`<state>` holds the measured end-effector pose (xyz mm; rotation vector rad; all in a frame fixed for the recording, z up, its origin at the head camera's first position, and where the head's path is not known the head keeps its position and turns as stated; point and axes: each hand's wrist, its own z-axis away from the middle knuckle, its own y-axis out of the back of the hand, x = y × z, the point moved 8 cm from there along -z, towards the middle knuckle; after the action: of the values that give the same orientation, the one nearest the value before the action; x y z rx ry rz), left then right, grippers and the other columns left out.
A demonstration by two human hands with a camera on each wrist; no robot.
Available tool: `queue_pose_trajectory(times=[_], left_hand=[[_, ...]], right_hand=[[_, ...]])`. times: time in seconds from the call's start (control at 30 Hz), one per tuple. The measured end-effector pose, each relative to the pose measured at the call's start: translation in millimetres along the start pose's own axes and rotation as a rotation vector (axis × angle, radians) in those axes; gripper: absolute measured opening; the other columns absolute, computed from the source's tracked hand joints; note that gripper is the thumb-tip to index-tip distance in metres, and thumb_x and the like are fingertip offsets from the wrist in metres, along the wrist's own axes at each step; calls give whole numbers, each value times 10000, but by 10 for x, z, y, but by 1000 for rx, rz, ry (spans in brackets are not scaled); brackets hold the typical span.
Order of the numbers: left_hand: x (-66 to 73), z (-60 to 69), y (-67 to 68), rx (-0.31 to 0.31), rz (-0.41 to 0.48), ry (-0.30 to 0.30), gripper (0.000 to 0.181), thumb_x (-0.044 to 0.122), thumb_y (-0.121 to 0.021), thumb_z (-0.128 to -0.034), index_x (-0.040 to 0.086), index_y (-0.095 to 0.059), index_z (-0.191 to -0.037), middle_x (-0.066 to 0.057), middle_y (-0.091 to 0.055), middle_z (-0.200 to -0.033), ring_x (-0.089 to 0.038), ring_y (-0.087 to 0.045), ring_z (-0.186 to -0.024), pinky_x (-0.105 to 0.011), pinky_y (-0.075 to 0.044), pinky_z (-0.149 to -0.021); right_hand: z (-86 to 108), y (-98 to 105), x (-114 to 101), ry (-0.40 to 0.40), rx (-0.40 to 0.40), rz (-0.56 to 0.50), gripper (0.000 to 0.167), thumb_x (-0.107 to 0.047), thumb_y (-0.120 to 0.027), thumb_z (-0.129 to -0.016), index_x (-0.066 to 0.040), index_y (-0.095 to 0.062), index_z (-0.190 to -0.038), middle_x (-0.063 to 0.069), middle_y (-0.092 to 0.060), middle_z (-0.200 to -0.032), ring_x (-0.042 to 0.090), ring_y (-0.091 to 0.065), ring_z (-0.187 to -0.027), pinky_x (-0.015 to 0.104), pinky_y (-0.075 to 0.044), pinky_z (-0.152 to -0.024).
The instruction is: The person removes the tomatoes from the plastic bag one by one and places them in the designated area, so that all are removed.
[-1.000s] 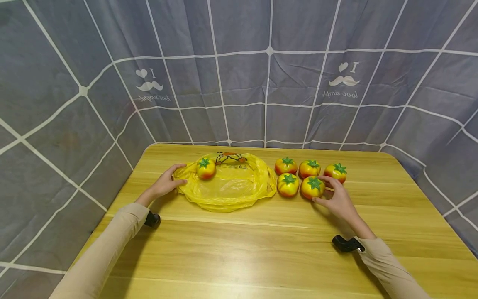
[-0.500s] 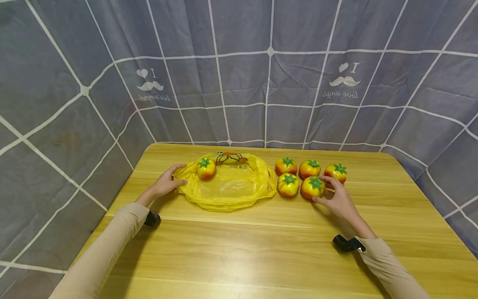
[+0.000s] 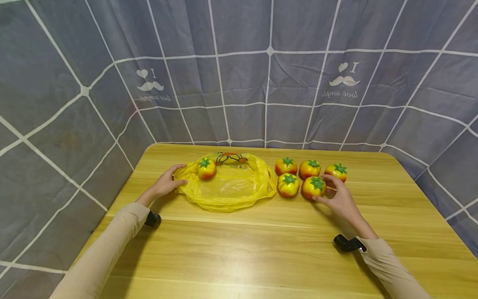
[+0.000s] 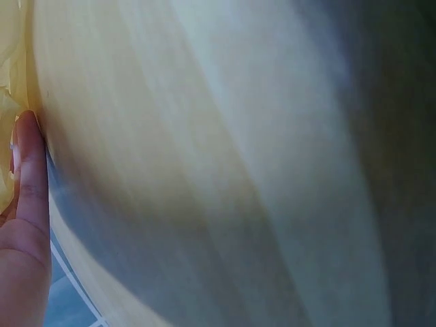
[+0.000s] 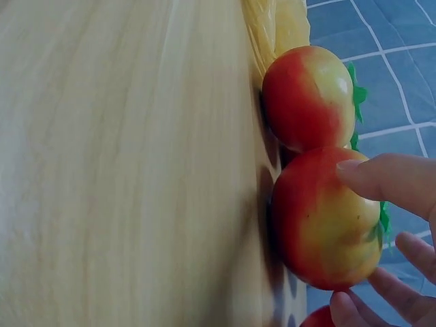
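Observation:
A yellow plastic bag [image 3: 228, 195] lies spread on the table, and a red-and-yellow toy tomato [image 3: 206, 169] with a green leafy top sits at its left part. My left hand [image 3: 164, 182] holds the bag's left edge, thumb and fingers apart with plastic between them. In the left wrist view one digit [image 4: 30, 170] touches the yellow plastic; the other fingers are mostly hidden. My right hand [image 3: 340, 199] grips the front-right toy tomato [image 3: 313, 187] of the group from its right side. The right wrist view shows the thumb [image 5: 381, 178] on that tomato, with fingertips at its far side.
Beside the gripped tomato stands another toy tomato [image 3: 288, 185], close to the bag's right edge. Behind them are toy tomatoes at the left [image 3: 286, 166], middle [image 3: 309, 169] and right [image 3: 335, 172]. A grey gridded curtain [image 3: 246, 91] encloses the wooden table [image 3: 231, 253] at the back and sides.
The gripped tomato has turned slightly, its leafy top shifting a little to the right, and my right hand has shifted slightly with it. My left hand and the bag look unchanged.

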<state>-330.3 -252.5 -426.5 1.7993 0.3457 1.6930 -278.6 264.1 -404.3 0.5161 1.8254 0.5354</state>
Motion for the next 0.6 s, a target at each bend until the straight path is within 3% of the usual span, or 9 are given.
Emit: queue_pose_trajectory(times=[0.13, 0.23, 0.3, 0.37, 0.5, 0.6], left_hand=[[-11, -6, 1, 7, -5, 3, 647, 153, -616, -929, 7, -294, -1471, -296, -257, -1509, -90, -451, -545, -232, -412, -528], [-14, -14, 3, 14, -18, 1, 639, 154, -618, -929, 2, -305, -1465, -290, -269, -1508, -174, -527, -728, -223, -413, -585], [-11, -14, 1, 17, -23, 0, 634, 152, -616, -930, -1, -307, -1463, -288, -273, -1507, -253, -536, -890, -219, -411, -638], [4, -10, -1, 18, -37, -1, 635, 152, -612, -934, -6, -302, -1465, -290, -273, -1508, -295, -498, -1010, -210, -398, -691], [112, 35, 4, 11, -32, 8, 633, 116, -604, -934, -33, -290, -1463, -309, -268, -1501, -225, -524, -864, -212, -401, -652], [263, 102, 13, 3, -22, 11, 620, 73, -591, -931, -74, -285, -1450, -340, -270, -1480, -133, -466, -638, -224, -401, -566]], right_hand=[[-5, 8, -10, -12, -6, -8, 702, -18, -790, -750, 113, -427, -1337, 321, -492, -1315, 452, -499, -1183, 526, -406, -961], [-15, 18, -30, 2, 3, -2, 701, -19, -786, -755, 112, -423, -1341, 327, -496, -1312, 455, -496, -1190, 531, -399, -968], [-22, 31, -51, 18, 15, 6, 697, -8, -784, -752, 113, -426, -1338, 328, -500, -1302, 456, -500, -1183, 467, -429, -969], [-29, 49, -77, 32, 30, 13, 689, 1, -783, -750, 114, -432, -1333, 326, -508, -1288, 455, -506, -1168, 323, -473, -965], [-44, 77, -128, 38, 62, 19, 674, -6, -786, -747, 96, -453, -1325, 318, -513, -1256, 457, -517, -1142, 40, -406, -877], [-60, 95, -172, 37, 92, 27, 660, -30, -796, -747, 69, -475, -1316, 297, -507, -1260, 456, -526, -1141, 26, -398, -856]])
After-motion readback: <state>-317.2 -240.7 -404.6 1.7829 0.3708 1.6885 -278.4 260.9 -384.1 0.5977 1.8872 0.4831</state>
